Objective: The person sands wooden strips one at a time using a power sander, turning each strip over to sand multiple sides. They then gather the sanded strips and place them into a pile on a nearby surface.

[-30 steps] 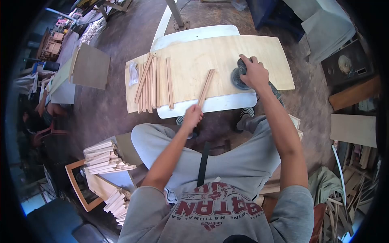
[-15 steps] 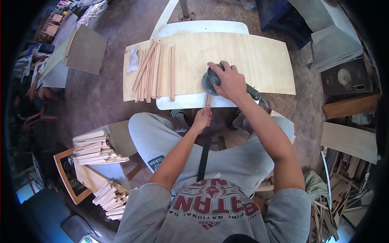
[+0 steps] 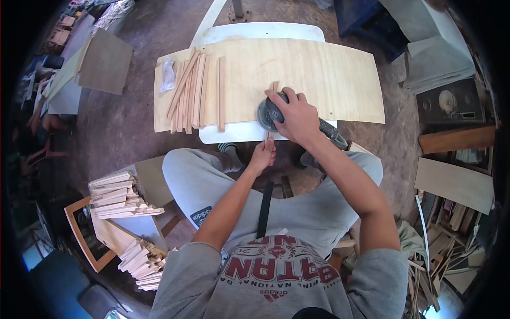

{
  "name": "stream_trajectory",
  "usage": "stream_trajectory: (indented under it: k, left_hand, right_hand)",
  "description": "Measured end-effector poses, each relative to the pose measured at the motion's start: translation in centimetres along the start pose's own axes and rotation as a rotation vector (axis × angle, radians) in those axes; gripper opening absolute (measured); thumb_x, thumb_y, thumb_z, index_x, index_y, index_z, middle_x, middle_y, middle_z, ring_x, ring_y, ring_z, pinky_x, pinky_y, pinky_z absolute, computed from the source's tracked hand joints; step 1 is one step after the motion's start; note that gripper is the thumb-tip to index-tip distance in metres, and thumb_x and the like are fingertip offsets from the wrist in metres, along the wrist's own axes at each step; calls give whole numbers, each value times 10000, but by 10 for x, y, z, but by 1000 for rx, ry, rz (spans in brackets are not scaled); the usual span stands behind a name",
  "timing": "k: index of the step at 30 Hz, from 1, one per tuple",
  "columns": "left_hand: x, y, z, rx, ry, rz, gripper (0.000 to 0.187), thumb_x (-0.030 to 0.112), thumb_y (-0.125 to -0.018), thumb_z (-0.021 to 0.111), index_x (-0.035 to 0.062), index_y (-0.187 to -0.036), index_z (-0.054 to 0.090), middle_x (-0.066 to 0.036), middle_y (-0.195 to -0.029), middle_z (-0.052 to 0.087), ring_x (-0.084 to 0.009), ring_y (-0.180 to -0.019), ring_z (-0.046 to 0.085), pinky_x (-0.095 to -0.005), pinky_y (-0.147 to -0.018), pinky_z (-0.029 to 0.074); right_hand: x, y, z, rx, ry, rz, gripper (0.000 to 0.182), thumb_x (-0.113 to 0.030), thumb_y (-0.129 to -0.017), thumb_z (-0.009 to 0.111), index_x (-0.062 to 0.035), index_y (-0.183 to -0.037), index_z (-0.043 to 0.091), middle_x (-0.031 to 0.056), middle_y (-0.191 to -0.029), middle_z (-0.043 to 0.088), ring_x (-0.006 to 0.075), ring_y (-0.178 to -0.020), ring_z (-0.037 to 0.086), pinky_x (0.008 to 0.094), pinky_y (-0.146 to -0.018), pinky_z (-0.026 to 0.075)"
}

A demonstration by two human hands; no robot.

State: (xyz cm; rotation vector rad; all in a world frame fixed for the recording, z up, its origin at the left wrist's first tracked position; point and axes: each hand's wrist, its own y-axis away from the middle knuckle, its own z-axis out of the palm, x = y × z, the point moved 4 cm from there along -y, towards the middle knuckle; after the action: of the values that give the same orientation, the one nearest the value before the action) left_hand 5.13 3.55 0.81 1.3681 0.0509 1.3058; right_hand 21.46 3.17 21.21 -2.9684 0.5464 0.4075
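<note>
My right hand (image 3: 294,116) is wrapped over the top of a dark power sander (image 3: 269,114), whose round pad lies on a narrow wooden strip (image 3: 274,85). The strip's far end shows beyond the sander, on the plywood board (image 3: 319,69). Its near end sticks out over the white tabletop edge (image 3: 239,134), pinched in my left hand (image 3: 263,156). To the left on the board, one strip (image 3: 221,94) lies alone beside a pile of several strips (image 3: 190,95). A clear plastic bag (image 3: 168,74) rests left of the pile.
Stacks of cut wood pieces (image 3: 119,196) lie at the lower left near a wooden frame (image 3: 79,234). Wood scraps (image 3: 430,266) and panels (image 3: 454,183) are on the right. Another person's leg (image 3: 53,123) shows at the far left.
The sander, under my right hand, has moved along the strip toward my left hand, uncovering the strip's far end. The whole view has shifted slightly.
</note>
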Motion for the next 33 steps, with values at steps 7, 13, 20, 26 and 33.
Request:
stream_trajectory:
  k: [7,13,20,26,33]
  left_hand:
    - [5,2,2,-11,-11,22,506,563,-1072,517,92,-888,510,15,-677,466,-105,-533,449,-274,-488,414]
    - [2,-1,-1,-22,-30,4,514,557,-1071,519,81,-880,507,1,-673,473,-113,-522,457,-285,-477,423]
    - [5,1,-1,-33,-32,-3,492,555,-1074,516,89,-914,506,4,-698,476,-113,-565,475,-274,-520,445]
    - [7,4,-2,-18,-10,13,477,541,-1078,516,93,-914,500,10,-688,464,-108,-555,458,-277,-510,431]
    - [7,5,-1,-6,29,-8,471,517,-1086,516,89,-892,492,8,-677,447,-107,-528,424,-269,-479,397]
  right_hand:
    - [47,-69,-3,53,68,170,799,-259,-750,834,-340,-1475,507,122,-1356,593,365,-1084,671,476,-809,620]
    - [78,-95,2,56,43,207,801,-302,-773,825,-358,-1498,490,130,-1378,592,376,-1085,681,479,-825,618]
    - [70,-92,4,74,45,186,807,-296,-772,816,-357,-1504,483,126,-1386,591,370,-1102,676,483,-837,613]
    - [52,-66,5,65,25,151,835,-276,-750,839,-354,-1501,482,127,-1384,587,364,-1104,670,483,-821,616]
    - [47,-59,5,79,34,139,833,-269,-752,838,-342,-1502,482,128,-1386,584,361,-1100,669,478,-824,617]
